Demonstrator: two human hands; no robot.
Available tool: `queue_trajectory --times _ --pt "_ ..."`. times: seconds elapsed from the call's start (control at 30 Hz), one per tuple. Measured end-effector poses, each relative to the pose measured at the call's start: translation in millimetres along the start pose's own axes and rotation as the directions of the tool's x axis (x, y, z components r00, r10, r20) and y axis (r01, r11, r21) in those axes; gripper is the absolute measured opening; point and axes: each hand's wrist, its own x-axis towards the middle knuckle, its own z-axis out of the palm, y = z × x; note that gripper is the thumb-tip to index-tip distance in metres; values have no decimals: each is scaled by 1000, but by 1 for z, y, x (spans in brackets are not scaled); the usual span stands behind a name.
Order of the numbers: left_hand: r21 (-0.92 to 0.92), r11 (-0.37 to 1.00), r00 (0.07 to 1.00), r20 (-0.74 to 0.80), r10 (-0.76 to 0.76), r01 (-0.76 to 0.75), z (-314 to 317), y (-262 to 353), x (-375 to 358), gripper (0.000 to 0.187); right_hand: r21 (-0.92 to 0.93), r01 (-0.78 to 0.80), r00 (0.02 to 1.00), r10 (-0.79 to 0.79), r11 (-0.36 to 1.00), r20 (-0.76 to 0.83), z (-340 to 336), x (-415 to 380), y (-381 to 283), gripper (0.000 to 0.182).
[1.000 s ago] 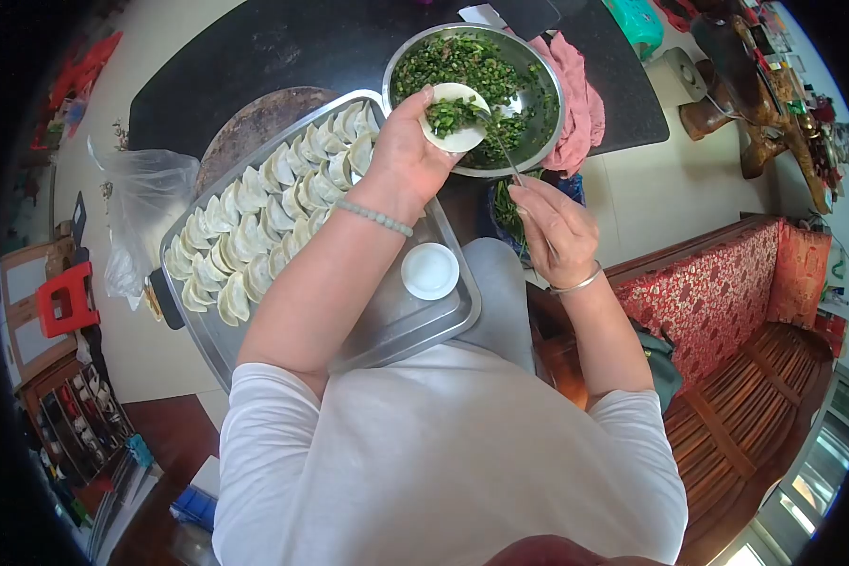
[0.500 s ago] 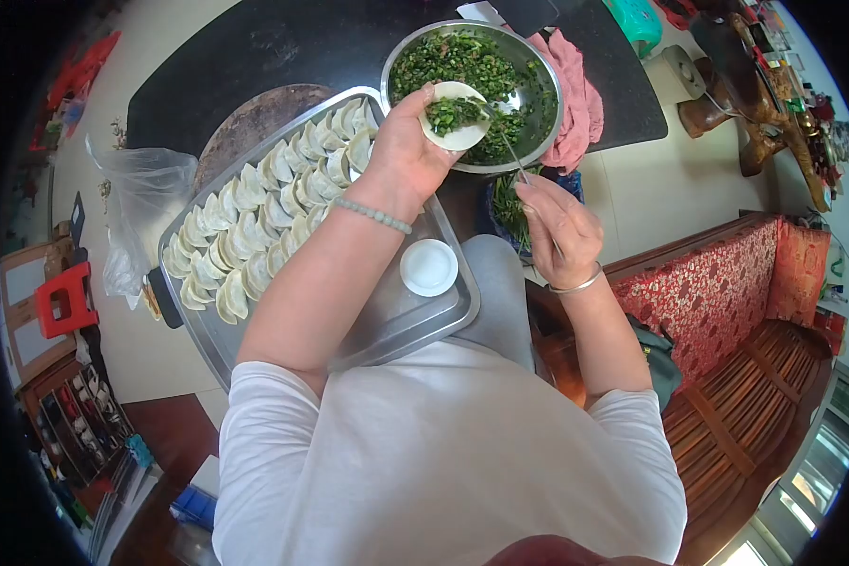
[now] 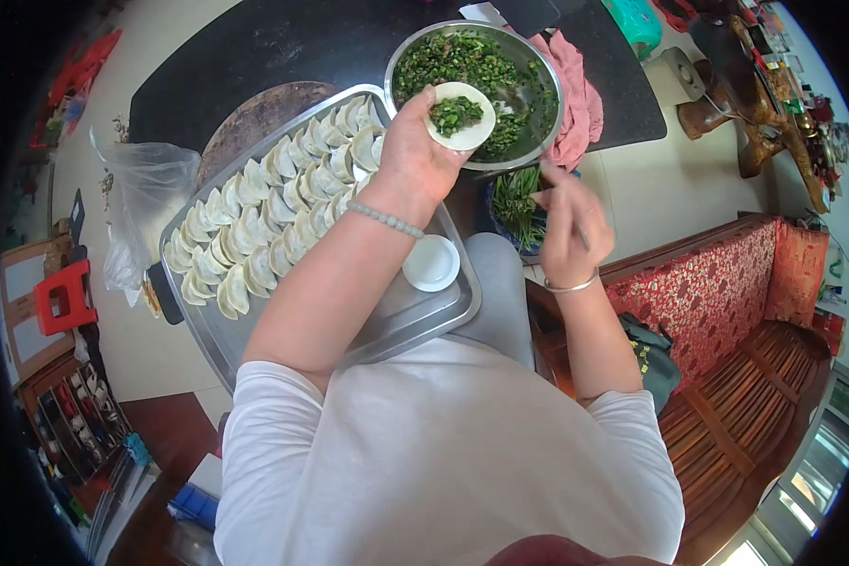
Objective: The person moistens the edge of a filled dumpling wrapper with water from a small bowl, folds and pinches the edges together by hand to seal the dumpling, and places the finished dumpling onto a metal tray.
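A round dumpling wrapper (image 3: 485, 111) rests on the palm and fingers of my left hand (image 3: 417, 156), thumb at its edge. Chopped green filling (image 3: 457, 114) lies heaped in its middle. This hand is over the near left rim of a steel bowl (image 3: 558, 113), which contains more chopped green filling (image 3: 457, 58). To the right and nearer me, my right hand (image 3: 574, 226) closes around a thin metal spoon (image 3: 585, 238); motion blurs its fingertips, and most of the spoon is hidden. Below my left forearm, rows of folded dumplings (image 3: 255, 222) fill much of a metal tray (image 3: 387, 330).
A small white dish (image 3: 431, 263) sits on the tray's near right part. Beside the bowl lies a pink cloth (image 3: 575, 99) on the dark table (image 3: 623, 85). Long green leaves (image 3: 517, 209) are in a container below. A round board (image 3: 255, 118) stands behind the tray.
My right hand has drawn the spoon back from the wrapper and turned, leaving the filling in place. My left hand with the wrapper has shifted slightly right.
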Motion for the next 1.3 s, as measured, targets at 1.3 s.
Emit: queue_trajectory --times 1.3 --pt "102 991 992 88 -96 87 -138 35 -208 41 -225 278 835 -120 934 536 29 -69 -74 31"
